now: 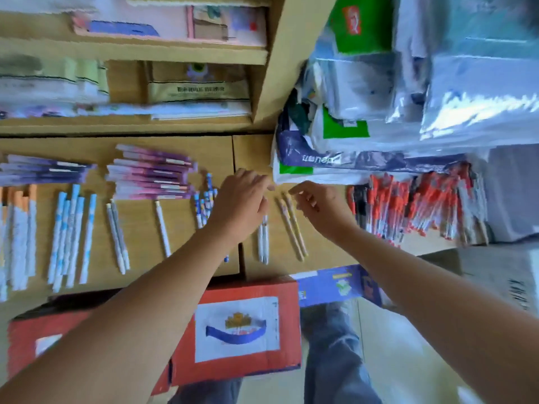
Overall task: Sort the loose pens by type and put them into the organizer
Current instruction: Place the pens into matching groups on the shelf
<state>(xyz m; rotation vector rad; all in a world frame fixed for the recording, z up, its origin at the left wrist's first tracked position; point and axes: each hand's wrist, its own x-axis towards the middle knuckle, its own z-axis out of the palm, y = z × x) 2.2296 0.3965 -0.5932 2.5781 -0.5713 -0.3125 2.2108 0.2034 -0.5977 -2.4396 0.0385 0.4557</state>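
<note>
Loose pens lie in sorted groups on a wooden desk [180,266]. My left hand [242,202] hovers palm down, fingers relaxed, over the upper ends of two white pens [264,242]. Just to the right lie two beige pens [293,225]. My right hand [318,205] has its thumb and forefinger curled together at their upper end and pinches one of them. A bundle of blue-patterned pens [204,205] sits left of my left hand. A heap of red-capped pens [417,205] is at the right. The picture is blurred.
Further left lie pink-purple pens [151,173], purple pens [43,170], a single white pen [162,228], blue-white pens [71,231] and orange-capped pens [20,228]. Plastic bags [379,97] pile up at the right rear. A red cardboard box [236,330] stands below the desk edge.
</note>
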